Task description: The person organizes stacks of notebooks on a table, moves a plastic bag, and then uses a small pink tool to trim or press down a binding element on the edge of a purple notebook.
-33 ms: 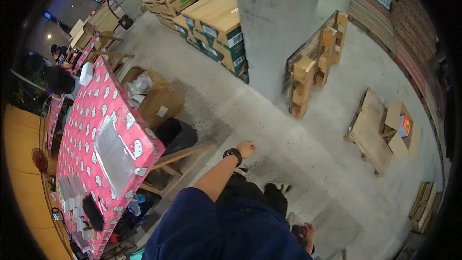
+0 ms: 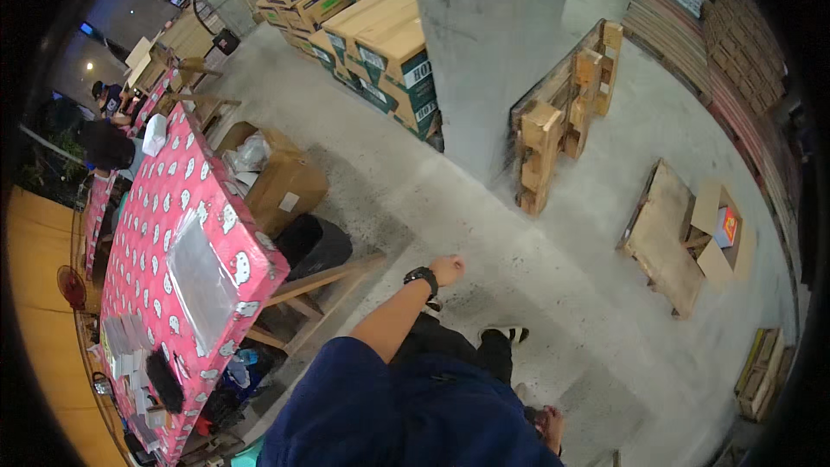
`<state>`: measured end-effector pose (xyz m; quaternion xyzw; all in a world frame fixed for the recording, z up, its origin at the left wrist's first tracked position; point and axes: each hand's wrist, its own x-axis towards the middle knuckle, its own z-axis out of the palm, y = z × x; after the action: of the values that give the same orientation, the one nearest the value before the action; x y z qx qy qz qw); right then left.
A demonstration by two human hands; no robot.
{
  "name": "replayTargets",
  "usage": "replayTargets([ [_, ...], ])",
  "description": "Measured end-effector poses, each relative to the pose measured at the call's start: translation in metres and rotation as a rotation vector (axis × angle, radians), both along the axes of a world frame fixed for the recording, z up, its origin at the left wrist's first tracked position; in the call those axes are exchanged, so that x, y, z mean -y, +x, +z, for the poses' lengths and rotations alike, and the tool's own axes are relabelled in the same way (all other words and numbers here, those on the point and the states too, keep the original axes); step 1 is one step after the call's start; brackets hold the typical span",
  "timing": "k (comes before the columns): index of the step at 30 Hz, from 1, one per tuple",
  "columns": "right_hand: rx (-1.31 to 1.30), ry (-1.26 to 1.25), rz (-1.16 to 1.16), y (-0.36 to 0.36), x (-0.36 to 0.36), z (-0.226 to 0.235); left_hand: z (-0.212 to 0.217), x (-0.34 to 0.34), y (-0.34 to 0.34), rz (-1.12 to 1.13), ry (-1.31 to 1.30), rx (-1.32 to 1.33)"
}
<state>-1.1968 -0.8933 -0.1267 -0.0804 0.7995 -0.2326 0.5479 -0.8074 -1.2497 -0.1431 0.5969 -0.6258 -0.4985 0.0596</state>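
My left hand (image 2: 447,270) hangs over the concrete floor, its fingers curled in, with nothing seen in it. A dark watch (image 2: 422,279) is strapped round that wrist, below a navy sleeve (image 2: 341,385). Lower down, my right hand (image 2: 550,429) shows only in part beside my body. Its fingers look curled, and a dark patch lies against them; whether they hold it is unclear. Below the hands, a black shoe with pale stripes (image 2: 516,334) is on the floor. The pink patterned table (image 2: 186,182) at my left is touched by neither hand.
Clear plastic sheeting (image 2: 203,281) and a black brush-like thing (image 2: 164,380) lie on the table. Beside it stand an open carton (image 2: 285,186) and a black bin (image 2: 333,246). Ahead are stacked cartons (image 2: 380,35), a grey pillar (image 2: 484,43) and pallets (image 2: 540,151). People sit far left.
My left hand has shifted slightly right, and my right hand slightly left. The striped shoe has come further out to the right. The table and pillar sit slightly further left in view.
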Motion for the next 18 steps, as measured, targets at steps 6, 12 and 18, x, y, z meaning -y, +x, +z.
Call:
replayTargets([
  [6, 0.045, 0.031, 0.073, -0.141, 0.014, -0.020, -0.012, -0.021, -0.106, -0.156, 0.193, 0.078],
  [12, -0.028, -0.049, 0.188, -0.236, 0.125, -0.005, -0.021, -0.041, -0.069, -0.006, 0.159, 0.203],
  [18, -0.031, -0.217, 0.228, -0.201, 0.206, -0.010, -0.007, -0.033, -0.041, 0.232, 0.080, 0.089],
])
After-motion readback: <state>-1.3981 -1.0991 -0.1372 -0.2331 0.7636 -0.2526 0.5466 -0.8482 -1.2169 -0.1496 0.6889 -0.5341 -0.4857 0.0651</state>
